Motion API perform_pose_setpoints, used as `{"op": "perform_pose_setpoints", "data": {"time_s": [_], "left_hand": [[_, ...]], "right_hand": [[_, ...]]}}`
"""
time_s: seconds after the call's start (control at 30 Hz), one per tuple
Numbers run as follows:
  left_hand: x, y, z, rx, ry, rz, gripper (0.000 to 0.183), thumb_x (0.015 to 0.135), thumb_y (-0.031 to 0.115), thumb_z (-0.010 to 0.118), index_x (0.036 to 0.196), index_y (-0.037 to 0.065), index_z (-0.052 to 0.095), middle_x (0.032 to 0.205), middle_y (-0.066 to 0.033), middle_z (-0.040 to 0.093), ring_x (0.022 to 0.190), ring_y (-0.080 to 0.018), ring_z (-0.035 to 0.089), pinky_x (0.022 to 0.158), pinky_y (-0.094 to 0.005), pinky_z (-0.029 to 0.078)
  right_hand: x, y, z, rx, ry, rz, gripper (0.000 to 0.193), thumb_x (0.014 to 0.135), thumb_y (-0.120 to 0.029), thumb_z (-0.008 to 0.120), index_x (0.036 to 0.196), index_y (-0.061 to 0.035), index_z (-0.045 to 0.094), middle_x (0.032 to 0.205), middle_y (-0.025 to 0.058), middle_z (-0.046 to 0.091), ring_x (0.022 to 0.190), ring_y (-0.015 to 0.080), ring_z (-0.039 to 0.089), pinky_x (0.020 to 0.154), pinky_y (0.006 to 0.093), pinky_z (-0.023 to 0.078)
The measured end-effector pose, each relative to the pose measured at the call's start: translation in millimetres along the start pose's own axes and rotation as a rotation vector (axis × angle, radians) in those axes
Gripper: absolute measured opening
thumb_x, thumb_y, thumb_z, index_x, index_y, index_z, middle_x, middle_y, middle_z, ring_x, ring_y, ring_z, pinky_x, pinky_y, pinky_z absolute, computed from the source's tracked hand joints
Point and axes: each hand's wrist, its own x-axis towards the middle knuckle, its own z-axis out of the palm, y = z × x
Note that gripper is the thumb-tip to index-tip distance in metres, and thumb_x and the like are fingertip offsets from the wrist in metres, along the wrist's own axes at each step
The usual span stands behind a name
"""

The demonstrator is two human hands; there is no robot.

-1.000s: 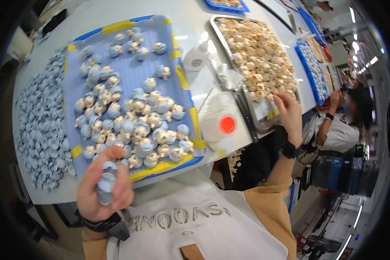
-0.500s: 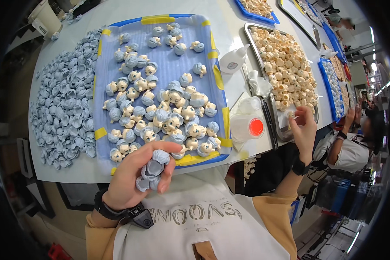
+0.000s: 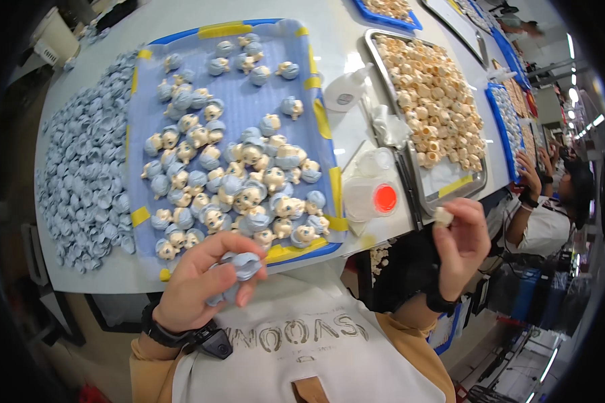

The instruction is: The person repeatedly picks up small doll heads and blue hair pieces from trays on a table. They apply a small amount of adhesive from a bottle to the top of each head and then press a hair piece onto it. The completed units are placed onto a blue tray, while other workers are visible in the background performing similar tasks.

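Several pale blue hair shells are gripped in my left hand, which is closed in front of my apron. Between thumb and fingers of my right hand is a small cream doll head piece, held in the air off the near end of a metal tray. That tray bears a heap of cream doll head pieces. Beyond my left hand, a blue tray lined with foam holds many doll heads with blue hair, most bunched toward its near half.
A large pile of blue hair shells covers the table's left side. Between the trays stand a white squeeze bottle, a clear jar with a red-orange disc, crumpled tissue and a dark slim tool. A co-worker sits at the right.
My right hand has drawn back from the metal tray toward me, carrying a cream head piece. The left hand's fingers have shifted around the hair shells. The whole view has moved slightly.
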Motion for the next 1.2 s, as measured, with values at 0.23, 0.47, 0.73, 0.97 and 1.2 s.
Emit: {"op": "perform_pose_setpoints", "data": {"time_s": [0.23,0.47,0.73,0.97,1.2], "left_hand": [[2.9,-0.2,2.7,-0.004,0.041,0.045,0.042,0.080,0.024,0.063,0.109,-0.002,0.048,0.088,-0.0176,0.058,0.062,-0.0143,0.054,0.057,-0.0245,0.045],[1.5,-2.9,-1.7,-0.016,0.039,0.067,0.042,0.080,0.024,0.064,0.109,-0.002,0.048,0.086,-0.0174,0.059,0.062,-0.0147,0.055,0.057,-0.0250,0.045],[2.4,-5.3,-1.4,-0.033,0.063,0.068,0.041,0.080,0.024,0.065,0.107,-0.003,0.049,0.087,-0.0172,0.060,0.065,-0.0146,0.056,0.059,-0.0248,0.046],[3.2,-6.5,-1.1,-0.019,0.071,0.062,0.041,0.079,0.024,0.065,0.106,-0.003,0.050,0.086,-0.0162,0.060,0.066,-0.0144,0.056,0.060,-0.0246,0.046],[4.3,-6.5,0.9,0.006,0.101,0.068,0.041,0.078,0.024,0.067,0.105,-0.002,0.050,0.086,-0.0151,0.060,0.066,-0.0141,0.056,0.059,-0.0242,0.046]], "right_hand": [[6.6,0.9,27.4,-0.302,-0.001,-0.241,0.031,0.061,0.010,0.066,0.090,-0.0020,0.062,0.091,0.0115,0.060,0.077,0.0212,0.060,0.067,0.0278,0.048],[15.1,13.8,28.3,-0.530,-0.086,-0.577,0.036,0.058,0.014,0.064,0.091,-0.0007,0.062,0.090,0.0109,0.058,0.076,0.0256,0.059,0.065,0.0311,0.050],[23.0,20.5,21.9,-0.608,-0.207,-0.832,0.027,0.060,0.010,0.063,0.087,0.0037,0.065,0.093,0.0125,0.059,0.081,0.0276,0.061,0.066,0.0314,0.054],[34.2,22.4,13.8,-0.640,-0.315,-0.991,0.027,0.058,0.008,0.066,0.084,0.0035,0.065,0.093,0.0116,0.059,0.085,0.0279,0.062,0.070,0.0297,0.055],[37.4,21.9,9.1,-0.630,-0.421,-1.075,0.020,0.058,0.008,0.065,0.078,0.0053,0.064,0.091,0.0127,0.057,0.082,0.0293,0.061,0.068,0.0312,0.056]]}}
